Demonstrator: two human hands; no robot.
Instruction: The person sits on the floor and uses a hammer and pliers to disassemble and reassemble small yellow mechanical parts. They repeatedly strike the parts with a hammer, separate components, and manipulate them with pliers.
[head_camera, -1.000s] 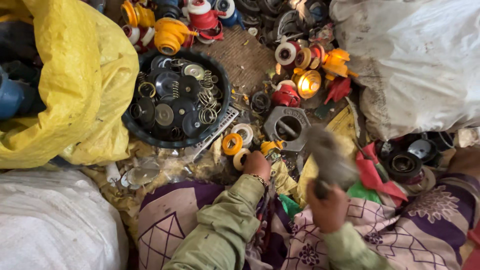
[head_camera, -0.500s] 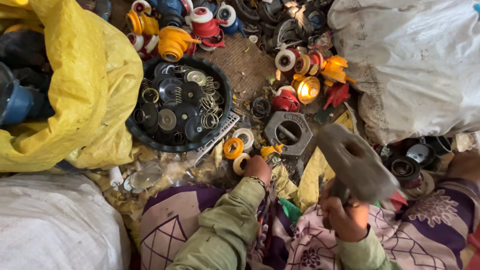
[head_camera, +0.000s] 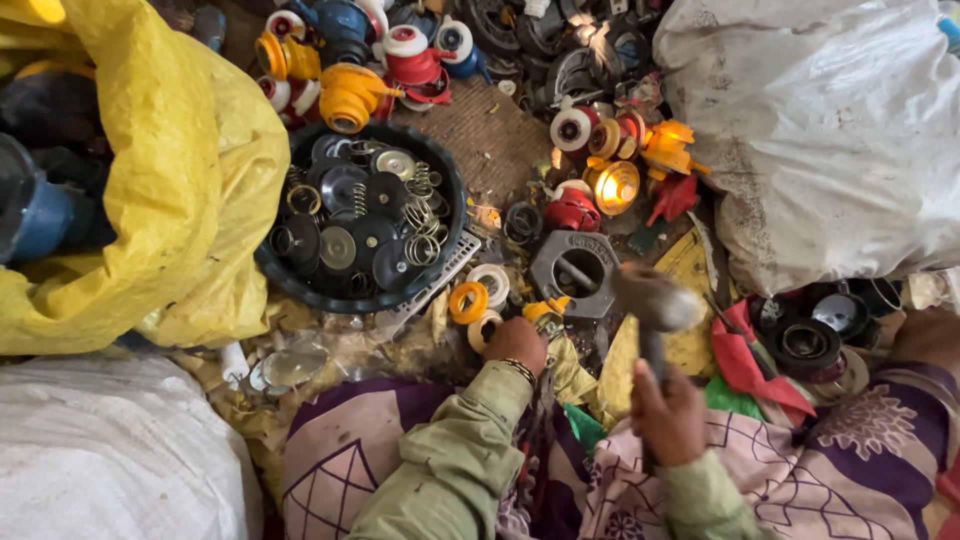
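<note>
Risk: my right hand (head_camera: 668, 415) is clamped on raised hammer (head_camera: 655, 300), left hand (head_camera: 516, 345) pinning small yellow part (head_camera: 541, 312) w/ fingers close — off-centre blow could hit them.

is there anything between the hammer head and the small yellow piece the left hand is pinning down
Nothing visible lies between them. The hammer, gripped in the right hand, is raised just right of the yellow piece, which the left hand holds at its lower edge. The grey hexagonal plate lies just behind, not across the path.
</note>
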